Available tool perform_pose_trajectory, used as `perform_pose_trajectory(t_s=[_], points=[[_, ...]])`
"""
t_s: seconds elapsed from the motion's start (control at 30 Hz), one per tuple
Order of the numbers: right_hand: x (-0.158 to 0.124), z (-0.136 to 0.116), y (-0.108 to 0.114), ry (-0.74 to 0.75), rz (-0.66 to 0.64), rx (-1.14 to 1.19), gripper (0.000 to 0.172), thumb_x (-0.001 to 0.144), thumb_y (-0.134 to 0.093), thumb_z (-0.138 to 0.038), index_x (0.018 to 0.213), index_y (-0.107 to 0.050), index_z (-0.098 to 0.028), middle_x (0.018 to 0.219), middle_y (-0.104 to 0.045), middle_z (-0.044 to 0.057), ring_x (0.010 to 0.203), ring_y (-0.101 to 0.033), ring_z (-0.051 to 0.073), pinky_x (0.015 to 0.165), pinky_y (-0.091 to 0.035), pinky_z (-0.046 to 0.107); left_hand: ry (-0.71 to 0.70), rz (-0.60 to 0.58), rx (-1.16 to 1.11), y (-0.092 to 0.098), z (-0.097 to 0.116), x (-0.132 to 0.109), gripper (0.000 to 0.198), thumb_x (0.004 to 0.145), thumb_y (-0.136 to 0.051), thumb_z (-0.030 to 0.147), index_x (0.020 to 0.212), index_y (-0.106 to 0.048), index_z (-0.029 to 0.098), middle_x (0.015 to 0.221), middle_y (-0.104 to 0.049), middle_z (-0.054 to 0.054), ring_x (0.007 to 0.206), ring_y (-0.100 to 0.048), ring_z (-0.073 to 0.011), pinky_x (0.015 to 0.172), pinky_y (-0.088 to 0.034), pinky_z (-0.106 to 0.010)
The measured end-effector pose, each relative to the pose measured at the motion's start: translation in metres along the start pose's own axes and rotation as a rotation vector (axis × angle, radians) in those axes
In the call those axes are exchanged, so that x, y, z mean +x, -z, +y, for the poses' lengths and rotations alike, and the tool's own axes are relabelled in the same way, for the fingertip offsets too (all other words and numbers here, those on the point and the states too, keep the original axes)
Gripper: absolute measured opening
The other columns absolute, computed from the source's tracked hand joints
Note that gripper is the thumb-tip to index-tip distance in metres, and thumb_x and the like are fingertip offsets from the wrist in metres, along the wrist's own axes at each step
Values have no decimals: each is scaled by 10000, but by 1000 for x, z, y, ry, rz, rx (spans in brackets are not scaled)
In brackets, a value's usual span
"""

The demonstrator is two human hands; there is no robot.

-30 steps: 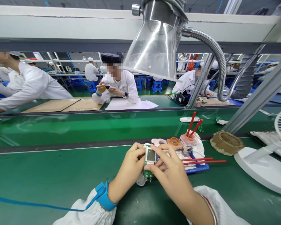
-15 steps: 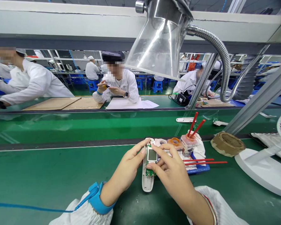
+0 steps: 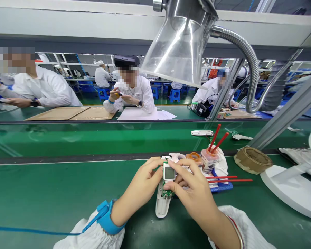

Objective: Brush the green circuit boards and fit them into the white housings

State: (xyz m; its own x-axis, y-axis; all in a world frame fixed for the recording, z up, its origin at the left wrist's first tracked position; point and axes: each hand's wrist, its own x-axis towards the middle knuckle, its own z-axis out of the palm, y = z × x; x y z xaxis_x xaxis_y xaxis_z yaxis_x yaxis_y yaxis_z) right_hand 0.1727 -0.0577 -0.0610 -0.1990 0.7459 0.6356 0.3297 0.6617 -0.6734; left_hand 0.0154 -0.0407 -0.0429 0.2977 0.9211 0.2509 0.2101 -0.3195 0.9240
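A green circuit board (image 3: 166,180) with a small grey LCD screen (image 3: 169,172) stands upright in the middle of the bench, held between both hands. My left hand (image 3: 140,186) pinches its left edge and upper end. My right hand (image 3: 189,188) presses its fingers on the board's right side and lower end. Below the board lies a white plastic device casing (image 3: 161,206), its upper part hidden behind the board and my fingers. A pale casing piece (image 3: 176,157) and an orange-rimmed jar (image 3: 194,159) sit just beyond my right fingers.
Beyond my right hand, a blue tray (image 3: 222,187) holds small jars and a white cloth, with red sticks lying across it. A tape roll (image 3: 252,160) and a white fan base (image 3: 287,192) stand to the right. A glass-fronted lamp hood (image 3: 180,48) hangs overhead. Co-workers sit across the bench.
The white casing now lies lengthwise under the board and shows more fully. My left hand has shifted left and up along the board, and the view has tilted slightly.
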Motion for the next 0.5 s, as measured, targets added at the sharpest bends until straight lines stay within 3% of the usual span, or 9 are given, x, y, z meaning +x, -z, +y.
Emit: perform_pose_trajectory(t_s=[0.3,0.4,0.5], points=[[1,-7,8,-155,-4,66,464,740,-645,-52,1139,-578,-280,1041,-440,18,574,-566,29,499,-543,138,9,-50,123,1,9,-4,257,866,-454,209,963,-686,260,1016,-596,-34,944,-539,-176,849,-426,-285],[1,-9,8,-173,28,73,460,749,-648,-82,1154,-550,-277,1063,-459,25,583,-581,43,499,-548,153,55,-17,-36,-3,6,-6,260,868,-472,282,1073,-631,261,1120,-589,-49,902,-580,-188,767,-468,-288],[1,-10,8,-154,50,61,397,752,-660,-114,1108,-561,-260,1075,-476,30,558,-570,39,479,-542,156,156,21,-217,-5,3,-8,396,861,-496,345,1253,-475,295,1293,-510,-58,862,-619,-179,710,-498,-282]])
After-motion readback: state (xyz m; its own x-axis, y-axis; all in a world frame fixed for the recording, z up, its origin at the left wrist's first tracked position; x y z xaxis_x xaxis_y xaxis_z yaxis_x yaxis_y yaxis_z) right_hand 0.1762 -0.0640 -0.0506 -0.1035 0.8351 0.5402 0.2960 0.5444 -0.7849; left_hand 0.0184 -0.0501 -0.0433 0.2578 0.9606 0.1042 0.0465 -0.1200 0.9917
